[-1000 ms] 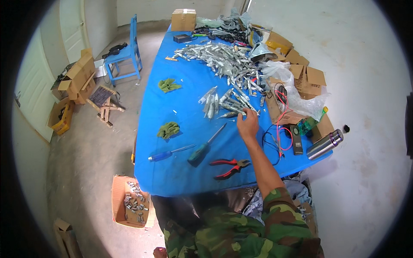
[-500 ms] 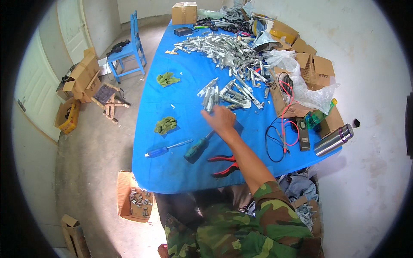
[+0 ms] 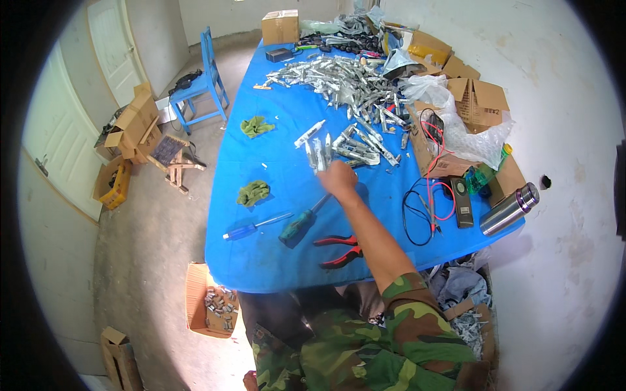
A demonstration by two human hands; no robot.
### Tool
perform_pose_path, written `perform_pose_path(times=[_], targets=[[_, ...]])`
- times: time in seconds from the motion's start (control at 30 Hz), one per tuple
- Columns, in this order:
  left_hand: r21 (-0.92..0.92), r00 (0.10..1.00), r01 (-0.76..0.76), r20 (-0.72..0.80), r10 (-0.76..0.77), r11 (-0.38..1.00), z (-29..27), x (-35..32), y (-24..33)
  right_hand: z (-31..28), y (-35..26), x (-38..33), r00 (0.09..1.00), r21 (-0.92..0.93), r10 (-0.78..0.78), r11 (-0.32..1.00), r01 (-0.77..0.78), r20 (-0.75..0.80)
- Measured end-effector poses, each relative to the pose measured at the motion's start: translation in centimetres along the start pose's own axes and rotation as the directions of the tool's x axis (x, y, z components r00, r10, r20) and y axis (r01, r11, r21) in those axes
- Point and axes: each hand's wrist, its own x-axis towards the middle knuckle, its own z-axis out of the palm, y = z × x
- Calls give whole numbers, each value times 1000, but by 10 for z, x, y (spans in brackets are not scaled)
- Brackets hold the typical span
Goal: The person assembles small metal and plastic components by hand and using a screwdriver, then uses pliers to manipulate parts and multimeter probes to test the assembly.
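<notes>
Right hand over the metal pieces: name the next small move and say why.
Probably draw the right hand back toward the table's near edge. It appears closed on a small bunch of silvery metal pieces that fan out above the blue table, clear of the loose pile beside it. Nothing blocks the way back except the green-handled screwdriver.

Shiny metal parts (image 3: 317, 154); matt blue cloth table cover (image 3: 274, 169).

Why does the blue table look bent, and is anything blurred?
Head view: the fisheye lens bows the blue table toward the black rim; the right hand over the metal pieces looks slightly motion-smeared; daylight is bright, shadows soft.
</notes>
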Motion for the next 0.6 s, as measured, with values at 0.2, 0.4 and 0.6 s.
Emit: perform_pose_path(times=[0.2, 0.4, 0.6], targets=[[49, 998, -35, -46, 38, 998, -5, 5, 4, -20, 27, -3, 975, 310, 87, 939, -150, 206], [253, 969, -154, -149, 196, 955, -28, 15, 19, -62, 35, -61, 939, 769, -38, 586, -255, 341], [-255, 894, -255, -430, 127, 933, -123, 24, 201, -110, 52, -183, 842, 797, -209, 493, -348, 497]])
